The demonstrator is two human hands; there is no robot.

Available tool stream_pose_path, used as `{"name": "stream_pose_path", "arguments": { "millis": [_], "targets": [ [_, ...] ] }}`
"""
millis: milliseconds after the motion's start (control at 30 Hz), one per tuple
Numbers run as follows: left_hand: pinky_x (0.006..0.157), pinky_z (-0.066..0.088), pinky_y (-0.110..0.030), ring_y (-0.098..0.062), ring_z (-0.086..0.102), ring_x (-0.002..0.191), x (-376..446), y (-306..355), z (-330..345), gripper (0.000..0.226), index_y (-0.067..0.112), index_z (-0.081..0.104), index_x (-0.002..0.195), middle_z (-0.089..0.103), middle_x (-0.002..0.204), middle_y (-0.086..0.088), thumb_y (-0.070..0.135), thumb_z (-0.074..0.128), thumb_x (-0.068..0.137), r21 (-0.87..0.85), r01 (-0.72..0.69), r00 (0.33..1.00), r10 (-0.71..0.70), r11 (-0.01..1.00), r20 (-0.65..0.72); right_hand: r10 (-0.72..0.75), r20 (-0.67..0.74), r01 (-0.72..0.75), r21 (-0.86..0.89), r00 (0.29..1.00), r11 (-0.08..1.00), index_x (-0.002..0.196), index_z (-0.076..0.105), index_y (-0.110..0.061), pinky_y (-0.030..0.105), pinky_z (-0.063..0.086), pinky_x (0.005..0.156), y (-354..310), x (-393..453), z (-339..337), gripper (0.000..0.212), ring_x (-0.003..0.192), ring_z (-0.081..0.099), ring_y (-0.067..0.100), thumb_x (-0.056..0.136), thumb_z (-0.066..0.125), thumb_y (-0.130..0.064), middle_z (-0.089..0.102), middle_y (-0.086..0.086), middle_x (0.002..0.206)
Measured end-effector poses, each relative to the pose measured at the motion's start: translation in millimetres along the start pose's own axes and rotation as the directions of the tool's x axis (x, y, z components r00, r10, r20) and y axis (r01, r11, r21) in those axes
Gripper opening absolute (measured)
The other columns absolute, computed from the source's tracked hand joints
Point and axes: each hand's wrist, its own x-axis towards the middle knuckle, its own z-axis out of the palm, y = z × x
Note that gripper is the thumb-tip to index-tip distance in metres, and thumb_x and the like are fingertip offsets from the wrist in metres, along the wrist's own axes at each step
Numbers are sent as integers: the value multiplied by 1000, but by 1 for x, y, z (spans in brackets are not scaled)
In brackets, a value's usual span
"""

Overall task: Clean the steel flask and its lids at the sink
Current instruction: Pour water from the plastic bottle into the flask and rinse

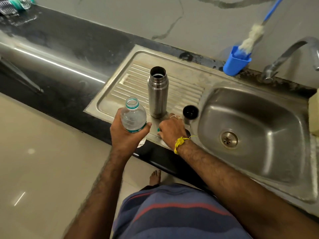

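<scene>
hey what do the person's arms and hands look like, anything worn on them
Both forearms are bare, with no sleeves in view. The right hand has a ring on one finger, and a yellow thread is tied around that wrist, knotted with loose ends sticking out. The left hand shows no ring, band or watch.

Flask (157,94): brushed steel, satin sheen, open mouth. Sink basin (255,133) at 3 o'clock of it: stainless, dull gloss, water-stained. Ribbed drainboard (183,87): steel, scuffed, chalky residue. Bottle (133,118): clear thin plastic, teal label band. Countertop (72,42): black polished stone, glossy. Holder (233,66) at 1 o'clock: blue matt plastic.
</scene>
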Motion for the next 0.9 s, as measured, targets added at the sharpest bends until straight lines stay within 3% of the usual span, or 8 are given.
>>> {"name": "stream_pose_path", "arguments": {
  "millis": [67,167,267,367,633,700,800,900],
  "targets": [
    [85,55,-17,3,65,96,2,-2,-1,64,18,55,114,63,104,17,46,84,65,1,5,1000,-5,1000,-4,9,5,-9,90,1000,996,106,75,-22,39,36,98,5,-2,2,26,120,49,28,89,68,-41,69,7,106],
    [86,57,-20,-2,66,97,6,-5,-1,63,16,56,115,65,104,9,37,88,65,3,30,1000,-30,1000,-6,93,-118,-45,358,989,932,106,76,-22,37,43,94,14,-9,-1,29,114,53,26,84,74,-39,73,3,107],
    [87,58,-23,-10,68,102,8,-7,-3,65,11,56,119,66,110,1,29,92,68,3,35,999,-35,999,6,323,-228,-88,678,919,730,107,76,-24,36,50,94,25,-22,-11,33,107,60,19,78,82,-38,74,-1,106],
    [89,59,-27,-19,68,105,11,-7,-4,66,6,56,123,67,115,-7,24,91,70,25,32,999,-32,999,0,423,-231,-59,820,876,570,123,66,-28,35,52,96,36,-27,-24,53,110,61,12,75,84,-43,68,-7,119],
    [87,58,-22,-7,66,101,32,2,2,66,9,56,123,64,112,2,21,93,70,60,15,1000,-15,998,6,266,-177,10,848,947,530,152,26,-26,42,38,115,20,33,-46,113,140,41,23,63,91,-48,42,4,154],
    [88,59,-27,-11,68,104,38,5,4,67,9,57,124,66,114,-1,26,93,70,49,13,1000,-14,999,12,275,-228,53,850,934,524,149,31,-24,39,42,112,17,46,-44,108,134,47,19,63,92,-45,49,1,148],
    [87,61,-31,-13,69,105,44,6,6,69,10,58,123,68,115,-2,36,90,67,44,4,1000,-4,999,8,297,-284,102,857,912,506,134,48,-18,30,50,101,14,51,-45,81,113,56,9,67,92,-30,62,-3,129],
    [90,60,-32,-15,68,109,48,8,7,69,8,58,125,69,119,-4,29,93,70,71,-7,1000,6,997,7,307,-335,154,859,891,489,124,51,-17,34,56,95,16,49,-48,72,107,61,11,66,92,-28,65,-3,120]
  ]
}}
